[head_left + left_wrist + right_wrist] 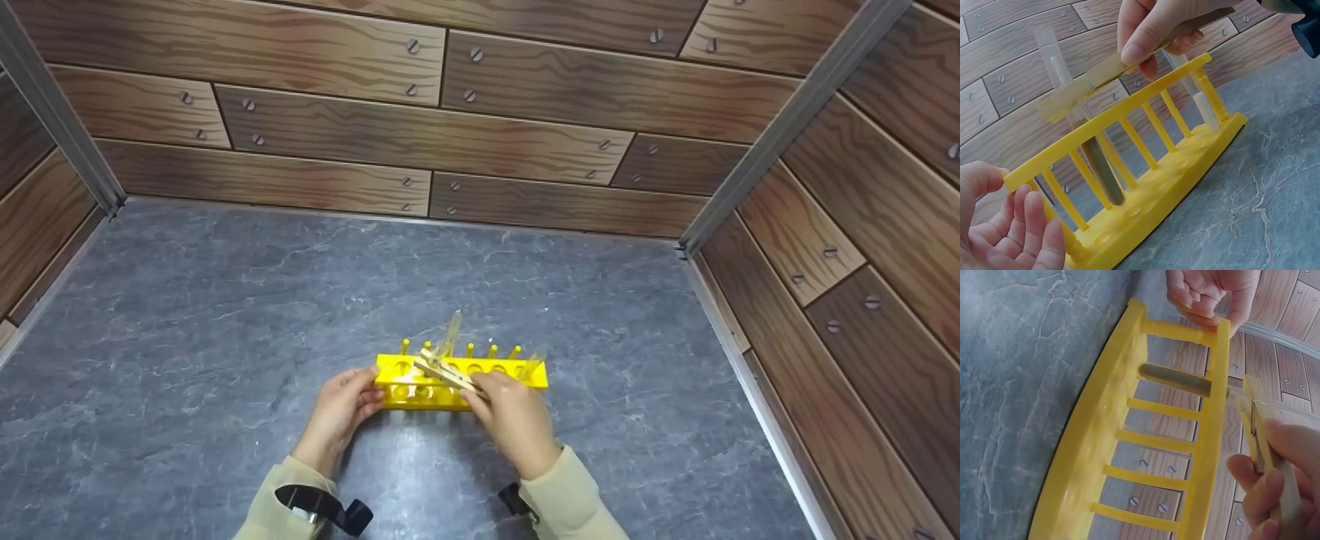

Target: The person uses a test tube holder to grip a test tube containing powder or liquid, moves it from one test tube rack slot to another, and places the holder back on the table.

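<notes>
The left hand's (343, 405) grip pinches the yellow rack's (1148, 95) end; the right hand (517, 420) grips the wooden clamp (454, 377) at the test tube (1102, 169) standing in the rack. Best brace the rack firmly and guide the tube straight along its hole.

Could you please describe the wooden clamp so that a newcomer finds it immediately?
On the grey marbled surface stands a yellow rack. Slanting above its top, in the right hand, is the wooden clamp. Unlike its neighbours, the yellow rack and the clear tubes, it is pale wood.
</notes>
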`<state>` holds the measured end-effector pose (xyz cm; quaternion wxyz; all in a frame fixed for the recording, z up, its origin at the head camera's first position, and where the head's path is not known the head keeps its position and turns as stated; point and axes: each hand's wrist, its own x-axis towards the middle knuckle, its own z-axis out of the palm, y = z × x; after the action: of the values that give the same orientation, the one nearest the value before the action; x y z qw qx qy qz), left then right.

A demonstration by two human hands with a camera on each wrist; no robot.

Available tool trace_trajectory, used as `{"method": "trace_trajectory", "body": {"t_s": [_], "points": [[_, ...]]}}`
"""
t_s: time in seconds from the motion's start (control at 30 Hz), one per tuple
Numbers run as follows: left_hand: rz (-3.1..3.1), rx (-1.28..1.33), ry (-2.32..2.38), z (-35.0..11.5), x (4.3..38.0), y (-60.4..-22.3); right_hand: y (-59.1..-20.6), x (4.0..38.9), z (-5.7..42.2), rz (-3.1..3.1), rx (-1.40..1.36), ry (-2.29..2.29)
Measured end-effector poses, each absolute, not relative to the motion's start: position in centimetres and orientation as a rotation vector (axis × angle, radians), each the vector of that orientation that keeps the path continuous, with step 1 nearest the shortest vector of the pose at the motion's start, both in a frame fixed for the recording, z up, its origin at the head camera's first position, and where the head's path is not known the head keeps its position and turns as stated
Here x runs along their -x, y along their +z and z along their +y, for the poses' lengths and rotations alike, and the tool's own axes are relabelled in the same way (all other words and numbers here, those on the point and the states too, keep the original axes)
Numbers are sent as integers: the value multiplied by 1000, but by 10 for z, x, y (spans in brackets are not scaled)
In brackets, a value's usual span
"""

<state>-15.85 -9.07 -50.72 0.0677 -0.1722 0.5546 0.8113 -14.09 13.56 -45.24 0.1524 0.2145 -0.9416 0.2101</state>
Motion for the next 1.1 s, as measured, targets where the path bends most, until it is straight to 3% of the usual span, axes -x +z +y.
{"method": "trace_trajectory", "body": {"t_s": [1.1], "points": [[1674, 533, 2452, -89, 158, -509, -422, 129, 138, -2615, -596, 531]]}}
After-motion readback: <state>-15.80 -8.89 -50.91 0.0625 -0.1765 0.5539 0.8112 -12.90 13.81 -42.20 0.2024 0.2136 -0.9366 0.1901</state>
